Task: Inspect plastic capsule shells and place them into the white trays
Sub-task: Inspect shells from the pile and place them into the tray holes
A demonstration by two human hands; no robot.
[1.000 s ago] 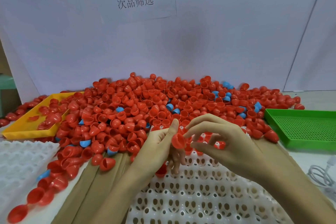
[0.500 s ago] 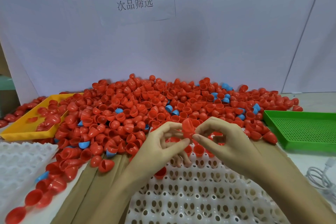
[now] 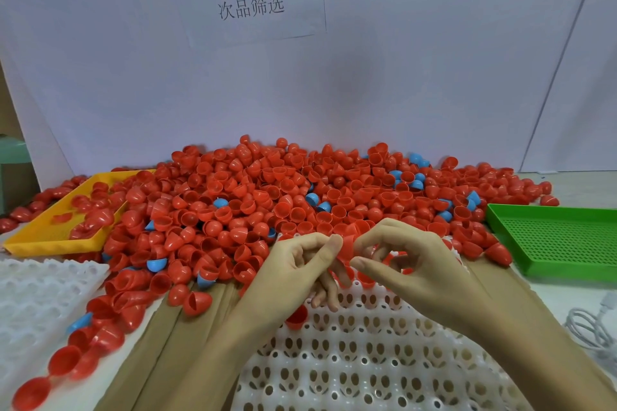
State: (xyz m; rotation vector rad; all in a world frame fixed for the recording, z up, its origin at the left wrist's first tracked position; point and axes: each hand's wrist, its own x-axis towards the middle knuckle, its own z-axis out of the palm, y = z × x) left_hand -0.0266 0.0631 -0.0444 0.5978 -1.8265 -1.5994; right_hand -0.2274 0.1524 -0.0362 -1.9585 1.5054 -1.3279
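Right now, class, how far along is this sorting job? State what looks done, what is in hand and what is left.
Done: very little; only a few red shells, such as one, sit in the near white tray. In hand: the left hand and right hand pinch one red capsule shell between them. Left: the large pile of shells behind, plus most tray pockets.

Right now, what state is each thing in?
Left hand: pinching the held red shell.
Right hand: pinching the same shell.
Held red shell: above the white tray.
White tray: mostly unfilled, one red shell seated.
Green tray: no shells inside.
Yellow tray: holds red shells.
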